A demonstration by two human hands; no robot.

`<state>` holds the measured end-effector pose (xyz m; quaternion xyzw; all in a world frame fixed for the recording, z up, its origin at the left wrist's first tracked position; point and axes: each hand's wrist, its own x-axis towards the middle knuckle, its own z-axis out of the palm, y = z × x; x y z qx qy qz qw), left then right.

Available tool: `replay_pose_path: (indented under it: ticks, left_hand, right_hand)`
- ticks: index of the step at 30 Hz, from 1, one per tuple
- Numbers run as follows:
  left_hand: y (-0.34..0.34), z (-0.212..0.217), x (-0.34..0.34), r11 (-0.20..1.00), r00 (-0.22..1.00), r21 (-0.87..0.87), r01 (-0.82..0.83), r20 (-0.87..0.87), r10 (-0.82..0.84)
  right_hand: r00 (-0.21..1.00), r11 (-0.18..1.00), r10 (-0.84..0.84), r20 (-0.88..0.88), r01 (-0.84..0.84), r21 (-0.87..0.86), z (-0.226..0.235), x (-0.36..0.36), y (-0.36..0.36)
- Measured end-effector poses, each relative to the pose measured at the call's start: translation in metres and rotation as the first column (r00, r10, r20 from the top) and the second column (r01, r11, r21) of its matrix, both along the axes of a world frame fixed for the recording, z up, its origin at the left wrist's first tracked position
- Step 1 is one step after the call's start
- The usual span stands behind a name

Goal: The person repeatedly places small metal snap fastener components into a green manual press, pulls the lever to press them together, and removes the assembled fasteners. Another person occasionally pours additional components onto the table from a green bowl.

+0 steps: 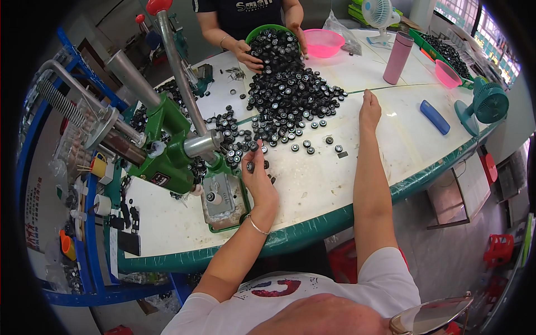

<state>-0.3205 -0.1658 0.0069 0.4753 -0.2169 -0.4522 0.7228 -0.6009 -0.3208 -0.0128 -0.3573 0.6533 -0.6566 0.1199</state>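
My left hand is raised beside the green hand press and pinches one small black wheel between thumb and fingers. My right hand reaches far out over the white table, fingers down, at the right edge of a big heap of small black wheels; whether it holds anything cannot be made out. Loose wheels lie scattered between the two hands. The press's grey base plate sits just left of my left hand.
Across the table a person's two hands tip a green basin of wheels onto the heap. A pink bowl, pink bottle, blue case, teal fan and green tray of wheels stand to the right. Blue shelving is at the left.
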Motion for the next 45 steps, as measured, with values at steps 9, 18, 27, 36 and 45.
replay_pose_path:
  ticks: [9, 18, 27, 36, 45]
  left_hand:
    - [-0.003, -0.006, 0.0, 0.999, 1.0, -0.042, -0.003, 0.009, 0.003]
    - [-0.002, -0.005, 0.0, 0.999, 0.999, -0.031, -0.015, 0.043, 0.016]
    - [-0.003, -0.001, -0.002, 0.999, 0.998, -0.031, -0.018, 0.057, 0.019]
    - [-0.003, -0.001, -0.003, 0.999, 0.999, -0.052, -0.005, 0.052, 0.008]
    - [-0.002, -0.002, -0.003, 0.999, 0.999, -0.044, 0.018, 0.046, -0.016]
  right_hand:
    - [0.999, 0.999, 0.037, 0.002, -0.037, -0.005, -0.003, 0.002, -0.003]
    - [0.999, 0.999, 0.05, -0.007, -0.049, 0.014, 0.0, 0.006, 0.0]
    - [0.988, 0.998, 0.007, -0.151, -0.016, -0.056, -0.01, 0.004, -0.008]
    - [0.991, 0.999, 0.031, -0.13, -0.035, -0.023, -0.008, 0.005, -0.006]
    - [0.991, 0.998, 0.058, -0.121, -0.058, 0.006, -0.002, 0.009, -0.001]
